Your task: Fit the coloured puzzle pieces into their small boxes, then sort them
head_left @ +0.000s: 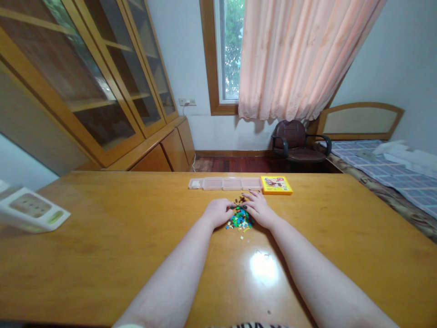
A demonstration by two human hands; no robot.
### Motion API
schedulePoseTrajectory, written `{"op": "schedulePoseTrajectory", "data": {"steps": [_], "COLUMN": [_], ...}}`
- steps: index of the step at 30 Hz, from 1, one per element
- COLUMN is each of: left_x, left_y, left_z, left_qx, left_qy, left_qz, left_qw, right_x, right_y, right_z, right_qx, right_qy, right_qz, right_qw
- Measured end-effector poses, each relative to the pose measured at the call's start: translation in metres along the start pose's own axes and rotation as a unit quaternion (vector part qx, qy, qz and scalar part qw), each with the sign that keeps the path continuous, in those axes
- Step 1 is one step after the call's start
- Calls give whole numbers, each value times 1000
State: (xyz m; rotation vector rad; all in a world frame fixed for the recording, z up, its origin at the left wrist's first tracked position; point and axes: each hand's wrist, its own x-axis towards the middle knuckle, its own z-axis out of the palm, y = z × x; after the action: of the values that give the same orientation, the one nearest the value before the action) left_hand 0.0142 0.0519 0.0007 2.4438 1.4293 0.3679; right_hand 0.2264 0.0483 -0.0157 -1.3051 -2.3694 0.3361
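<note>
A small heap of tiny building bricks [240, 220] in green, blue, brown, white and yellow lies on the wooden table [129, 237]. My left hand [217, 213] rests at the heap's left side, its fingers curled together at the bricks; whatever they pinch is too small to make out. On the right, my right hand [259, 210] leans over the edge of the heap with fingers spread and the thumb pointing inward, touching the bricks. Just beyond both hands stands a row of clear plastic trays [232, 183]. A yellow box [277, 185] sits at their right end.
At the table's left edge stands a white power strip unit [32, 209]. Past the far edge are a glass-fronted cabinet [102, 82], a brown armchair [295, 141] and a bed [385, 164]. One pale brick [242, 238] lies apart, nearer me.
</note>
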Motion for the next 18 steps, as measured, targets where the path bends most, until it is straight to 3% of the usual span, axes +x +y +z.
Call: {"op": "schedulePoseTrajectory", "data": {"steps": [8, 18], "left_x": [1, 0], "left_y": [1, 5], "left_z": [0, 2], "left_qx": [-2, 0], "left_qy": [1, -7], "left_qz": [-38, 52], "left_qw": [999, 999], "right_x": [1, 2], "right_y": [6, 12], "right_z": [4, 8], "right_qx": [45, 29], "right_qy": [66, 76], "right_qz": [-16, -16], "right_qw": [997, 997]}}
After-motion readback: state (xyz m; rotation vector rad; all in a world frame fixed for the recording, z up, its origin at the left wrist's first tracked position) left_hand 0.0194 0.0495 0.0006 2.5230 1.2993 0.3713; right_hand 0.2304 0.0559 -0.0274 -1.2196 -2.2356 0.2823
